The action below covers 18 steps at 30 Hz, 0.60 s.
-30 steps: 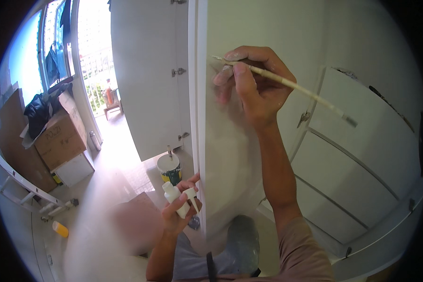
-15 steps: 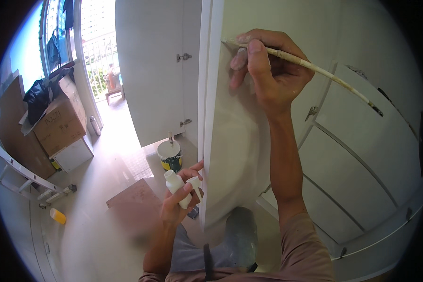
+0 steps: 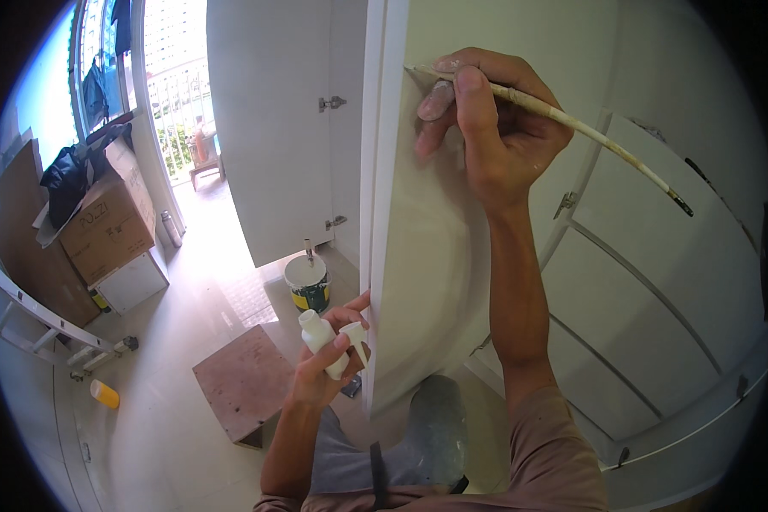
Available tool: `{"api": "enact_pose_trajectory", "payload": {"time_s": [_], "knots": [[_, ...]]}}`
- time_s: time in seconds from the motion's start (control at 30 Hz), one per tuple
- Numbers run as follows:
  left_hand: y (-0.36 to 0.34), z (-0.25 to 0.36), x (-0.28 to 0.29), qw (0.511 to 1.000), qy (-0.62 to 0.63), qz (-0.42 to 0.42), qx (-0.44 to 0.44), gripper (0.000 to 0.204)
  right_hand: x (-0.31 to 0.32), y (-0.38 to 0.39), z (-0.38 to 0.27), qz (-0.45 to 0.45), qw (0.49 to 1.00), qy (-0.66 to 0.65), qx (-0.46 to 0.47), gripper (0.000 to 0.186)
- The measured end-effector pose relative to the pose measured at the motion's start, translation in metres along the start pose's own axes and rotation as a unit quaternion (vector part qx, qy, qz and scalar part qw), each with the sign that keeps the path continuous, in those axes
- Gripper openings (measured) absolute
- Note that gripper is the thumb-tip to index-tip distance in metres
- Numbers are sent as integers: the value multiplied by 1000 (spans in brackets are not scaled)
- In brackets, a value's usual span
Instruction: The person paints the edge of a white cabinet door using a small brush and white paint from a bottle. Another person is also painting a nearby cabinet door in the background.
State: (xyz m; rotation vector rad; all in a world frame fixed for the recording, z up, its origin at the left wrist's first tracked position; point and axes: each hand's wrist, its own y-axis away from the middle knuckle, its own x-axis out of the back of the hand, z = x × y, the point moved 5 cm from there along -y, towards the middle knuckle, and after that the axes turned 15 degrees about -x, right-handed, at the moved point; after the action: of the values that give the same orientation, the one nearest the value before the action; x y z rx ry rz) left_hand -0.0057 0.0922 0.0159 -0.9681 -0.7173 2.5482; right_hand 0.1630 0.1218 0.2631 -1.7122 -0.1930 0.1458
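Note:
My right hand (image 3: 499,128) grips a long, thin, pale brush (image 3: 619,150) in a pinch, its fingertips smeared with white. The brush's left tip touches or nearly touches the pale panel (image 3: 435,264) beside its white vertical edge (image 3: 375,188), and the dark far end points down to the right. Lower down, my left hand (image 3: 316,375) holds a small uncapped white bottle (image 3: 320,337) along with a white cap with a tapered stem (image 3: 357,340). Some left fingers reach the white edge; whether they press on it I cannot tell.
An open cabinet door (image 3: 269,128) hangs left of the edge, above a paint tub (image 3: 305,273). A reddish wooden box (image 3: 243,375) and yellow cylinder (image 3: 105,394) are on the floor. Cartons (image 3: 102,235) and a ladder (image 3: 43,324) stand left. Right are white cabinet fronts (image 3: 640,247).
Since a second ago the view has shifted, so my right hand and the panel edge appear higher and further right. Over the last half second both hands stay almost still, keeping their grips.

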Motion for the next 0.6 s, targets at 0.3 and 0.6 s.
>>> {"api": "enact_pose_trajectory", "payload": {"time_s": [0.3,0.6], "knots": [[0,0,0,1000,3,-1,-4,30,0,-1,1,27,999,-11,-22,16],[-1,1,-1,999,31,-12,-17,29,0,-2,4,45,998,-18,-49,16]]}}
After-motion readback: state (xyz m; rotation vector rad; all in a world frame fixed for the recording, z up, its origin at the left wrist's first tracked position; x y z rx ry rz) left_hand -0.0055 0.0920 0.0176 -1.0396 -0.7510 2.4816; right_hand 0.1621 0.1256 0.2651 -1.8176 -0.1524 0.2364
